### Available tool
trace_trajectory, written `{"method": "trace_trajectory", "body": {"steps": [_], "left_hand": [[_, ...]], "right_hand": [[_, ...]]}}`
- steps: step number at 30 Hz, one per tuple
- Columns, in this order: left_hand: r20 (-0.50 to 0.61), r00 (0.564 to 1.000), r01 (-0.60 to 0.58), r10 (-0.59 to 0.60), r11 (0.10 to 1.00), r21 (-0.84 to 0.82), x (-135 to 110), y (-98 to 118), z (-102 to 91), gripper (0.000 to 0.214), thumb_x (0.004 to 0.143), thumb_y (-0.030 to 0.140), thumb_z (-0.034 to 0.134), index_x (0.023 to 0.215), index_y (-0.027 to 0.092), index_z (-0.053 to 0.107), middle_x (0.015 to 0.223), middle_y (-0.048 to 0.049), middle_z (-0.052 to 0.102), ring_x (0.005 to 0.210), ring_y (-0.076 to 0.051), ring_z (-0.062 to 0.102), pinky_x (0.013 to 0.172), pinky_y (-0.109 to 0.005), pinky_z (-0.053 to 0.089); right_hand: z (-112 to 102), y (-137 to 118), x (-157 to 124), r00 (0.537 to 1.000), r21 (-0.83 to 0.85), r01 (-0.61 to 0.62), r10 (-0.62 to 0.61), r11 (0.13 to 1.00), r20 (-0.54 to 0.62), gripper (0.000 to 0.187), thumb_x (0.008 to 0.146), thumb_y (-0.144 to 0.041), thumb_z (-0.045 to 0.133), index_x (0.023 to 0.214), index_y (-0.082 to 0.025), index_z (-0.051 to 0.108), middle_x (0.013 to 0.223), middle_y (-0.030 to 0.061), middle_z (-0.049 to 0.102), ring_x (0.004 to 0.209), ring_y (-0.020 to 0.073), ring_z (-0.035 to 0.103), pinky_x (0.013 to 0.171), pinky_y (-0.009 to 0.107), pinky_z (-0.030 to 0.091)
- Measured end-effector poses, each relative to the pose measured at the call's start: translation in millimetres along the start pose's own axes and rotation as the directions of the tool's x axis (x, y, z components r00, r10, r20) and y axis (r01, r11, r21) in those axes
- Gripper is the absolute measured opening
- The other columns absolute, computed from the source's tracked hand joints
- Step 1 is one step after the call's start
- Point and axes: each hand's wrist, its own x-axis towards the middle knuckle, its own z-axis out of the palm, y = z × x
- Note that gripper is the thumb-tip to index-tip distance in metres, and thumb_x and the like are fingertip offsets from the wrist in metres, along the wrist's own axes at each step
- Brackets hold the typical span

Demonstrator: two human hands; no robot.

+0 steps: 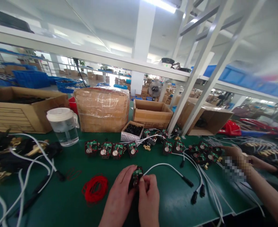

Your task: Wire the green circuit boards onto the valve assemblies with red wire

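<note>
My left hand [121, 192] wraps round a small black housing with a green circuit board [138, 173], held just above the green table near its front edge. At the housing's right side, my right hand [149, 190] has its thumb and fingers pinched together. What lies between those fingertips is hidden. From the housing a white cable [162, 164] arcs right and ends in a black connector [188, 181] on the table. Left of my hands lies a coil of red wire [95, 189]. Several similar board units [115, 150] stand in a row beyond my hands.
At left are black parts with brass fittings and white cables [25, 164], beside a lidded water jug [64, 127]. Cardboard boxes [103, 110] and a small box of black pieces [133, 130] line the back. At right, another person's hands [234, 154] reach over more board units [204, 151].
</note>
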Motion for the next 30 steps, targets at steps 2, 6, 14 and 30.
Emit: {"method": "trace_trajectory", "body": {"steps": [2,6,14,30], "left_hand": [[-0.03,0.997,-0.067,0.069,0.996,0.059,-1.7,-6.5,2.0,0.058,0.081,0.008,0.051,0.135,0.03,0.055,0.14,-0.0035,0.062,0.128,-0.023,0.061,0.109,-0.044,0.052],[-0.015,0.985,-0.164,0.174,0.953,0.254,-4.5,-15.3,0.9,0.067,0.081,0.009,0.055,0.142,0.035,0.049,0.143,-0.0027,0.06,0.128,-0.027,0.06,0.107,-0.049,0.052],[0.023,0.982,-0.187,0.187,0.951,0.247,19.8,-5.5,22.8,0.064,0.081,0.005,0.048,0.14,0.029,0.053,0.14,-0.0052,0.062,0.129,-0.026,0.059,0.11,-0.048,0.05],[0.019,0.958,-0.277,0.286,0.906,0.321,121.9,65.9,93.4,0.062,0.077,-0.004,0.052,0.134,0.021,0.054,0.136,-0.0073,0.063,0.127,-0.028,0.053,0.109,-0.051,0.042]], "right_hand": [[-13.1,0.6,9.6,0.994,-0.054,0.054,-0.049,0.997,0.097,0.02,0.099,-0.041,0.051,0.089,-0.025,0.059,0.081,0.0015,0.062,0.074,0.0199,0.058,0.07,0.031,0.046],[-53.3,-0.4,45.4,0.941,-0.498,0.329,-0.236,0.802,0.242,0.034,0.093,-0.01,0.044,0.118,-0.025,0.062,0.122,0.0095,0.062,0.113,0.0276,0.054,0.095,0.041,0.04],[-111.2,-11.3,105.4,0.915,-0.91,0.39,-0.167,0.142,0.367,0.032,0.083,0.002,0.048,0.092,-0.019,0.071,0.1,0.0122,0.065,0.102,0.0314,0.053,0.087,0.043,0.033],[-123.1,25.3,105.1,0.911,-0.893,0.284,-0.388,0.349,0.138,0.034,0.082,-0.005,0.053,0.108,-0.024,0.065,0.116,0.0137,0.061,0.105,0.034,0.053,0.085,0.046,0.038]]}}
